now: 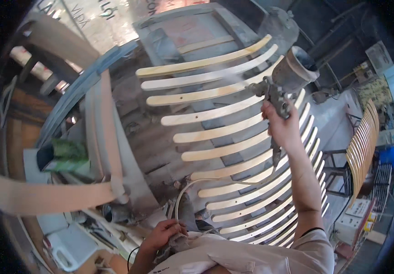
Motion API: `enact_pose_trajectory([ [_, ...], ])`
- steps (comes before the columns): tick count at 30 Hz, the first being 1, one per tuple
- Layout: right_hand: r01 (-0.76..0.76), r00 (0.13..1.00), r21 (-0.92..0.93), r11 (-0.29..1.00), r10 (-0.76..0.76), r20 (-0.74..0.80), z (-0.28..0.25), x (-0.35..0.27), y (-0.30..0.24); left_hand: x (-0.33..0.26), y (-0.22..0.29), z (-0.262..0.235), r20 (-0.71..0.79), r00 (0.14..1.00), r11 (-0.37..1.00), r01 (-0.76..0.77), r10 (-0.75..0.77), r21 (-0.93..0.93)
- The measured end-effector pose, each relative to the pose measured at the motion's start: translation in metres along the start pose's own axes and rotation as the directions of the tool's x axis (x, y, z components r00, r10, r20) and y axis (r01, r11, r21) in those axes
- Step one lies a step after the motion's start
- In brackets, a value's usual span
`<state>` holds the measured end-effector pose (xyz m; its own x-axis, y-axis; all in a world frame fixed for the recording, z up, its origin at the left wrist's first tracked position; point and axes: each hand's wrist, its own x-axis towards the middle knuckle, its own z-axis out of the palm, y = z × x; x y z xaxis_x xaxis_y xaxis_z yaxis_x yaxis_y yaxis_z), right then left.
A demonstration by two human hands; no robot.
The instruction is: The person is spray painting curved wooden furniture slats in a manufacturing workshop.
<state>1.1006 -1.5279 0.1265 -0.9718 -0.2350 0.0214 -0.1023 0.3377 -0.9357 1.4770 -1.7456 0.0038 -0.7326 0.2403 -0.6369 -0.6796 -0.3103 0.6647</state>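
Note:
In my right hand (283, 125) is a spray gun (272, 98), its fingers wrapped round the handle. A stained metal cup (293, 73) sits on top of the gun. Pale mist leaves the nozzle toward the left, over the far curved wooden slats (220, 113). These slats lie side by side in a long row, running from the far side to near my body. From the gun's handle a thin light hose (182, 192) loops left and down to my left hand (164, 234). That hand is closed on the hose beside my waist.
Bent wooden panels (55, 199) stand at left, near a green container (69, 155). A white plastic jug (71, 250) is at lower left. Another curved slatted piece (362, 146) stands on a dark stand at right. A dusty board (183, 34) lies beyond the slats.

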Motion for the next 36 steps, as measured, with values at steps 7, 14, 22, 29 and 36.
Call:
enact_pose_trajectory([
  [7, 0.102, 0.982, 0.156, 0.983, -0.124, 0.141, 0.092, -0.049, -0.007, -0.038, -0.004, 0.019, -0.112, 0.994, 0.994, 0.009, -0.021, -0.107],
  [14, 0.104, 0.944, 0.268, 0.958, -0.18, 0.276, 0.112, -0.052, -0.003, -0.054, -0.005, 0.017, -0.175, 0.984, 0.992, -0.008, -0.014, -0.124],
  [22, -0.083, 0.994, 0.051, 0.995, 0.078, 0.08, 0.039, -0.017, 0.031, -0.026, 0.017, 0.006, -0.054, 0.997, 0.996, 0.045, -0.049, -0.079],
  [29, -0.087, 0.984, -0.016, 0.996, 0.084, -0.157, -0.043, 0.054, 0.086, 0.013, 0.046, -0.001, 0.134, 0.987, 0.996, 0.092, -0.091, 0.002],
  [36, -0.013, 0.956, -0.126, 0.992, -0.025, -0.293, -0.114, 0.157, 0.125, 0.055, 0.068, 0.01, 0.184, 0.967, 0.984, 0.176, -0.178, 0.023],
])
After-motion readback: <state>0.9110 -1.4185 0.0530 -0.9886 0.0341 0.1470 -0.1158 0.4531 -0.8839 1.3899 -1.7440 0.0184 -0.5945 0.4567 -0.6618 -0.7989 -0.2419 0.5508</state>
